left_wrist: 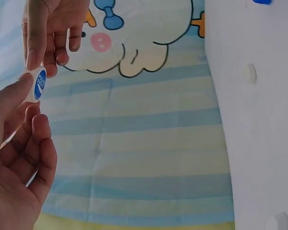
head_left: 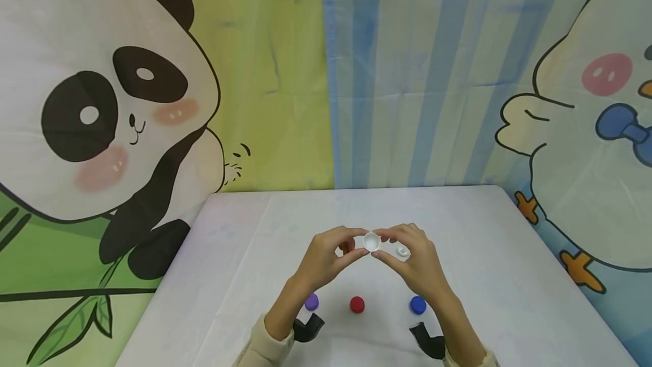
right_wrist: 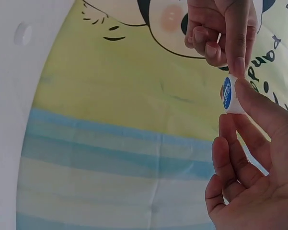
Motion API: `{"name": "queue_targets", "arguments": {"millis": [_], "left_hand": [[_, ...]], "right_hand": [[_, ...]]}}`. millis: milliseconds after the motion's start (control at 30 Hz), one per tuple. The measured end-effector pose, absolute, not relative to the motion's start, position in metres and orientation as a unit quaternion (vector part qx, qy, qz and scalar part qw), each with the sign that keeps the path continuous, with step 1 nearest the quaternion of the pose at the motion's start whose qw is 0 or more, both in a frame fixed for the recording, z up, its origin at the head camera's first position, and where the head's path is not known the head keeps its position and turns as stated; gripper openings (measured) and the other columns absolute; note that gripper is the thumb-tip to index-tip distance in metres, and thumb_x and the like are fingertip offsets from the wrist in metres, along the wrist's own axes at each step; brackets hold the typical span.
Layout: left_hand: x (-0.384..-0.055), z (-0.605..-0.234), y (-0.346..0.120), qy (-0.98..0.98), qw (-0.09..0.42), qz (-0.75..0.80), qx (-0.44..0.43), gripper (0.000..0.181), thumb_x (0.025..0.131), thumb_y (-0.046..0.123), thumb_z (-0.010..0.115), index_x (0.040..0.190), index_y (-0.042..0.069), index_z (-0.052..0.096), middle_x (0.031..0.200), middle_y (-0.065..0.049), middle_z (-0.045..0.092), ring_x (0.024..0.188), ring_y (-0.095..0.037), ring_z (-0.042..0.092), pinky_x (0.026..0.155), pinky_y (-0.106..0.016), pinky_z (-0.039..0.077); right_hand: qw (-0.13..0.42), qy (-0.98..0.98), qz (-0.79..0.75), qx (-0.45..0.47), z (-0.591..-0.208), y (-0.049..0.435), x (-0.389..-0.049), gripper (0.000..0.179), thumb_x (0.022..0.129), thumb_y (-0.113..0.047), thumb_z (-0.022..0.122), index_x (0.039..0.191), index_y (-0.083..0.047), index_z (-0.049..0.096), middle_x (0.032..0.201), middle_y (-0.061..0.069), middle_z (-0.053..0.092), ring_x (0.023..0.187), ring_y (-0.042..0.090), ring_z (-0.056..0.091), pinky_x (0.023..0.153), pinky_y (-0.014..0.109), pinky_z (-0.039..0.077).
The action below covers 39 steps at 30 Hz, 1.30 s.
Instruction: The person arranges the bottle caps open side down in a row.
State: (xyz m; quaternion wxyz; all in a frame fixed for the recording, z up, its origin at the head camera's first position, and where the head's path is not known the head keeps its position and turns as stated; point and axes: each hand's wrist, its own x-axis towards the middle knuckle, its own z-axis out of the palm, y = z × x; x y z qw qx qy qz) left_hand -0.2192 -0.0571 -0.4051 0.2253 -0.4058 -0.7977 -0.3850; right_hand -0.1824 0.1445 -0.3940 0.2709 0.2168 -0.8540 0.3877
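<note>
A small white bottle cap (head_left: 372, 241) with a blue printed top (left_wrist: 40, 85) is held up over the table between both hands. In the head view its hollow side faces the camera. My left hand (head_left: 330, 254) pinches its left edge between thumb and forefinger. On the opposite edge, the thumb and forefinger of my right hand (head_left: 414, 256) pinch it too. Both wrist views show the fingertips meeting around the cap's rim, the printed face turned outward. Behind the right hand's fingers, another white cap (head_left: 402, 251) lies on the table, partly covered.
On the white table (head_left: 244, 276), a purple cap (head_left: 312, 302), a red cap (head_left: 357, 304) and a blue cap (head_left: 418, 304) lie in a row nearer the body. A black piece (head_left: 308, 328) shows at each wrist. Printed curtains (head_left: 275, 72) stand behind the table.
</note>
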Motion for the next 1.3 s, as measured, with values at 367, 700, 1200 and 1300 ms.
{"name": "queue_targets", "arguments": {"millis": [367, 700, 1200, 1300], "left_hand": [[-0.185, -0.396, -0.063, -0.747, 0.265, -0.413, -0.449, 0.028, 0.08, 0.022, 0.067, 0.107, 0.015, 0.062, 0.065, 0.01, 0.049, 0.059, 0.0, 0.047, 0.055, -0.006, 0.035], [-0.175, -0.395, -0.062, -0.728, 0.279, -0.422, -0.462, 0.031, 0.079, 0.021, 0.069, 0.107, 0.013, 0.061, 0.064, 0.009, 0.049, 0.06, 0.0, 0.047, 0.059, -0.006, 0.038], [-0.173, -0.395, -0.063, -0.727, 0.281, -0.417, -0.468, 0.032, 0.078, 0.022, 0.07, 0.107, 0.012, 0.062, 0.064, 0.009, 0.05, 0.06, 0.0, 0.047, 0.058, -0.006, 0.037], [-0.173, -0.396, -0.062, -0.728, 0.277, -0.421, -0.465, 0.031, 0.079, 0.023, 0.069, 0.107, 0.013, 0.062, 0.064, 0.009, 0.05, 0.06, 0.001, 0.047, 0.058, -0.006, 0.037]], "right_hand": [[0.311, -0.808, 0.405, 0.294, -0.374, 0.139, -0.146, 0.041, 0.06, -0.01, 0.082, 0.098, -0.014, 0.066, 0.092, -0.005, 0.061, 0.089, 0.01, 0.049, 0.076, 0.017, 0.039], [0.332, -0.779, 0.414, 0.335, -0.348, 0.13, -0.127, 0.043, 0.051, 0.005, 0.08, 0.091, -0.003, 0.066, 0.088, 0.003, 0.062, 0.086, 0.014, 0.049, 0.075, 0.014, 0.039], [0.328, -0.787, 0.409, 0.325, -0.353, 0.132, -0.125, 0.045, 0.052, 0.003, 0.081, 0.094, -0.006, 0.066, 0.09, 0.001, 0.062, 0.087, 0.014, 0.05, 0.077, 0.013, 0.039], [0.324, -0.793, 0.406, 0.318, -0.353, 0.132, -0.125, 0.045, 0.052, 0.003, 0.081, 0.094, -0.006, 0.066, 0.09, 0.0, 0.062, 0.087, 0.013, 0.049, 0.076, 0.013, 0.039]]}}
